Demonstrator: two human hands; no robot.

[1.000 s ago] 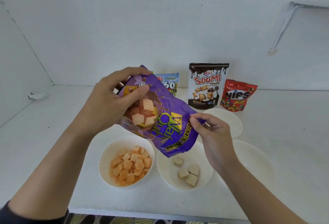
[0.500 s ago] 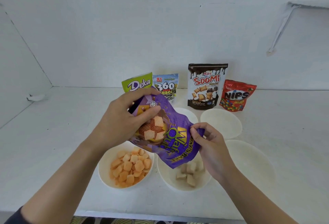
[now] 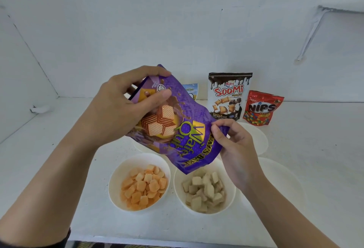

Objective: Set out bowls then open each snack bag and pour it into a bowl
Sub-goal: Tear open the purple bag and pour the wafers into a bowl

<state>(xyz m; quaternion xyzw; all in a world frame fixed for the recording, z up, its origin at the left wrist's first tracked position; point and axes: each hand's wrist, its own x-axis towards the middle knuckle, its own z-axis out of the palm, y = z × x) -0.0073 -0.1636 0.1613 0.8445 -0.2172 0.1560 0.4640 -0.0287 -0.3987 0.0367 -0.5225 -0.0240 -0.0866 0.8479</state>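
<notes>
I hold a purple wafer bag (image 3: 189, 133) upside down, its open mouth pointing down over the middle white bowl (image 3: 232, 188). My left hand (image 3: 126, 107) grips the bag's upper end. My right hand (image 3: 234, 145) pinches its lower right corner. That bowl holds a heap of pale wafer cubes (image 3: 204, 190). To its left, a white bowl (image 3: 116, 180) is filled with orange snack pieces (image 3: 143, 186). Empty white bowls sit at the right (image 3: 283, 178) and behind (image 3: 258, 139); another is mostly hidden by the bag.
Against the back wall stand a brown-and-white Soomi bag (image 3: 229, 96), a red Nips bag (image 3: 262, 107) and a blue bag (image 3: 192, 91) partly hidden behind the purple one. The white counter's front edge (image 3: 177, 242) runs along the bottom.
Many more wafer cubes have dropped into the middle bowl. The purple bag dipped low over the bowl, then rose again, and it now hides the green Deka bag.
</notes>
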